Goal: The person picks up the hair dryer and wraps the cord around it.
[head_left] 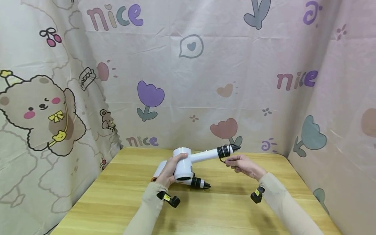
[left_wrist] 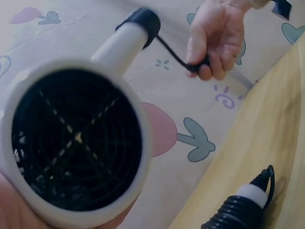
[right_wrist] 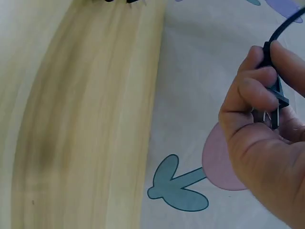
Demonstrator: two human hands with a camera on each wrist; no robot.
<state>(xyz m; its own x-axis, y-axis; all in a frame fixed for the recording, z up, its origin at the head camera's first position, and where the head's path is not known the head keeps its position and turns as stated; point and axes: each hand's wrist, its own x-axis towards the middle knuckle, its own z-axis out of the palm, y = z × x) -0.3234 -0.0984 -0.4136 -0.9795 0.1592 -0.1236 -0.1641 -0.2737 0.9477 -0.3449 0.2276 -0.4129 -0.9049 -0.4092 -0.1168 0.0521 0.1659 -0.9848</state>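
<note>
My left hand [head_left: 168,172] grips a white hair dryer [head_left: 184,167] by its barrel, above the table, with its handle pointing right. In the left wrist view the dryer's dark round grille [left_wrist: 78,138] faces the camera. A black cord [head_left: 224,151] is wound in several turns round the handle's end, and a short length runs from it to my right hand [head_left: 245,165]. In the right wrist view that hand pinches the black plug [right_wrist: 276,98] at the cord's end, its metal prongs partly hidden by the fingers. A second white hair dryer [head_left: 159,167] lies behind and below, partly covered.
The second dryer's handle also carries a wound black cord [head_left: 196,183], pointing right on the wooden table [head_left: 223,212]. A printed cloth [head_left: 188,85] hangs along the table's back edge and both sides.
</note>
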